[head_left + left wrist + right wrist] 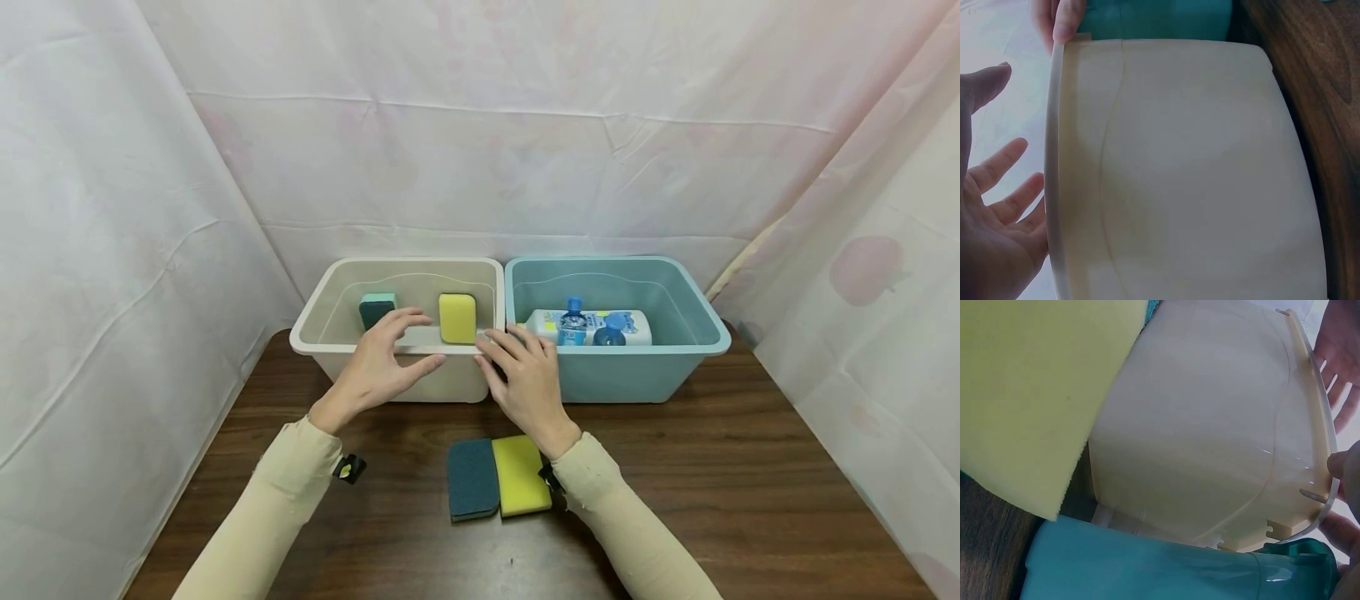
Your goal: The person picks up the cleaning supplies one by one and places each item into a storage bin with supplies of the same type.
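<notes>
My left hand [378,367] is spread at the front rim of the beige bin [401,375], fingers over the opening and thumb apart, with nothing in its grasp. My right hand [528,379] is at that bin's right front corner, beside the blue bin [615,379]; its thumb lies outside the rim and its fingers bend over it. Inside the beige bin are a green-and-dark scouring sponge [377,310] and a yellow sponge [457,318]. Below the right hand, a dark-topped sponge [473,479] and a yellow-topped sponge [521,479] lie side by side on the table.
The blue bin stands right against the beige one and holds a white bottle [633,327] lying on its side and two small blue-capped water bottles [573,325]. Dark wooden table [712,483] extends in front. Pale curtains [487,167] hang behind and on both sides.
</notes>
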Tool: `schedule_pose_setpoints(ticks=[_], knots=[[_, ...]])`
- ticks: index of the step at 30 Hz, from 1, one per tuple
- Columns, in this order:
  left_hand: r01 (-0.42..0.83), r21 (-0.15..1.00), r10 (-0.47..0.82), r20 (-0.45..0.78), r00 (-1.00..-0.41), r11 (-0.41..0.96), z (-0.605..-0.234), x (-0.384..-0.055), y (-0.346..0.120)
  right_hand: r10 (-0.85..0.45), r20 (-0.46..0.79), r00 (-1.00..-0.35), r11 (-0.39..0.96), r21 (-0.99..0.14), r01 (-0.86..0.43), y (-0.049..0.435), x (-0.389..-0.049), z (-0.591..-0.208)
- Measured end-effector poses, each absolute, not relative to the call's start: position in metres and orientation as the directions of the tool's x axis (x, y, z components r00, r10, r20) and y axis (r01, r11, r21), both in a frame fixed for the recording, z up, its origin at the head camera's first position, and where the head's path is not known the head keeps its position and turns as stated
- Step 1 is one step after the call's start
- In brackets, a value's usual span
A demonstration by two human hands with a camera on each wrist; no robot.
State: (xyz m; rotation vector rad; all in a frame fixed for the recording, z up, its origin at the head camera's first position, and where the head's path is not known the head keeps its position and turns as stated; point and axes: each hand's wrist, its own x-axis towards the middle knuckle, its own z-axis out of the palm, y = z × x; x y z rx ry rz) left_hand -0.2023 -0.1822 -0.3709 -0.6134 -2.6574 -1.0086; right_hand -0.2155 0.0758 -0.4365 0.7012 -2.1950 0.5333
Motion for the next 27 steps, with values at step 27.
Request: schedule_pose_setpoints(ticks=[27], knots=[[0.681,0.527,0.405,0.551,-0.73,0.509,-0.389,-0.168,-0.165,-0.311,0.782,-0.54,0.758,-0.139,-0.638,0.075,-0.217,-0.437]])
